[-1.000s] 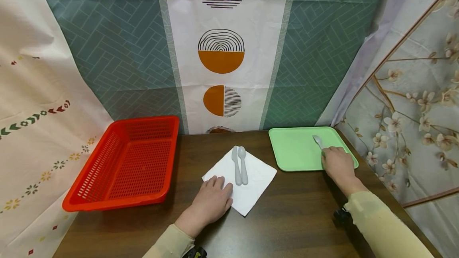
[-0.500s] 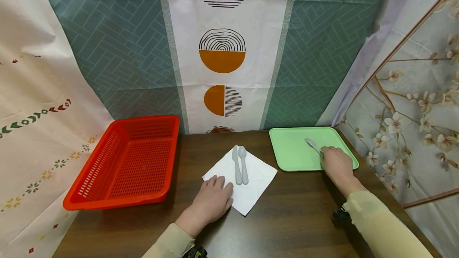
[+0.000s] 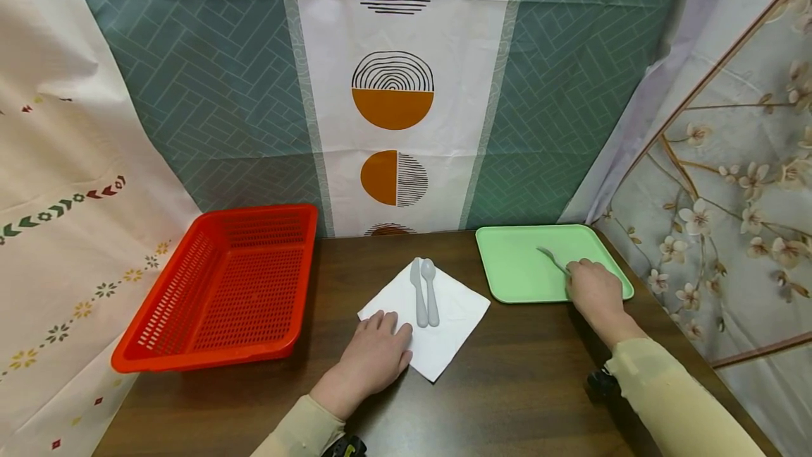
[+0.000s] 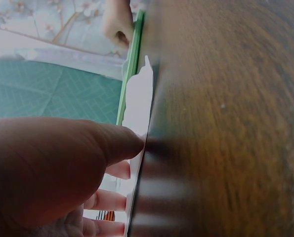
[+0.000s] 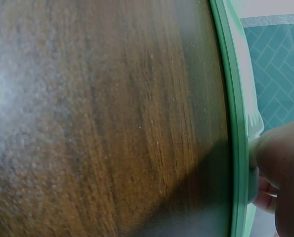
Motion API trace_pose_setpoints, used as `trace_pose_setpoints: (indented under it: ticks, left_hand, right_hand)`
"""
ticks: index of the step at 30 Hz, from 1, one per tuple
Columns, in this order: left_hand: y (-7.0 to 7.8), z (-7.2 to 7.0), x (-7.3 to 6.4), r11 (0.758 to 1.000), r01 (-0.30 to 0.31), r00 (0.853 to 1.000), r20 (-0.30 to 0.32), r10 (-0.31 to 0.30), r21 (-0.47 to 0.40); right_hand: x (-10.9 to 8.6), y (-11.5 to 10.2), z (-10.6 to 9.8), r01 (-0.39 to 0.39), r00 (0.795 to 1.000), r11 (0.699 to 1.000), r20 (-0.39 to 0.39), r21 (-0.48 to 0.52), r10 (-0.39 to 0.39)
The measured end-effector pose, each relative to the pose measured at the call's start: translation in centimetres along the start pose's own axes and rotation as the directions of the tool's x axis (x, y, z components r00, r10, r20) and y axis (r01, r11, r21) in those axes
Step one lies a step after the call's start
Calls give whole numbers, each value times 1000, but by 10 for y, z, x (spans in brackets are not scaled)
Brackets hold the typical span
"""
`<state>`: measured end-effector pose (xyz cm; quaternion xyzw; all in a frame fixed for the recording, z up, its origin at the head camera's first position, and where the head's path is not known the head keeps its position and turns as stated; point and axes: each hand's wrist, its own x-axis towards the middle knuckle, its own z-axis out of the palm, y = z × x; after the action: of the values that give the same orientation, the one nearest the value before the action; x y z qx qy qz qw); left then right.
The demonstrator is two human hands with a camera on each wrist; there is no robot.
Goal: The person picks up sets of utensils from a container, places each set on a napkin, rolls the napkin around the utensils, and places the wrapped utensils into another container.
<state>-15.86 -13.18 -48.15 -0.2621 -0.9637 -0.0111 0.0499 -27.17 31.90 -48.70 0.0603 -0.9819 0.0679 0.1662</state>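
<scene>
My left hand (image 3: pixel 377 351) rests on the left corner of a white paper napkin (image 3: pixel 457 323), fingers spread. In the left wrist view the thumb (image 4: pixel 122 140) and fingertips touch the napkin's edge. A grey knife (image 3: pixel 419 295) and a grey spoon (image 3: pixel 431 295) lie side by side on the napkin, handles toward me. At the right, my right hand (image 3: pixel 595 295) is over the green tray (image 3: pixel 507 281) and pinches a grey fork (image 3: pixel 550 257) by its handle. The fork's head points up and left; its tines show in the right wrist view, while the handle is mostly hidden by the hand.
A red perforated plastic basket (image 3: pixel 241 302) stands at the left of the brown wooden table (image 3: pixel 507 386). Patterned cloths hang behind the table (image 3: pixel 254 90) and along both sides. The tray lies near the table's right edge.
The fork's head has swung to the left over the tray, turning in my right hand, which has shifted slightly left. My left hand, the napkin, knife and spoon stay in place.
</scene>
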Motion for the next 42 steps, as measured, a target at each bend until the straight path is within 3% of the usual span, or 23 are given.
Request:
trace_pose_setpoints:
  ticks: [17,42]
  left_hand:
    - [0,1,0,1000,5,1000,16,-5,-16]
    - [-1,1,0,1000,1,1000,13,-1,-24]
  right_hand:
    - [-1,-6,4,5,999,1000,-42,8,-5]
    - [-2,-45,-7,61,991,997,-122,52,-54]
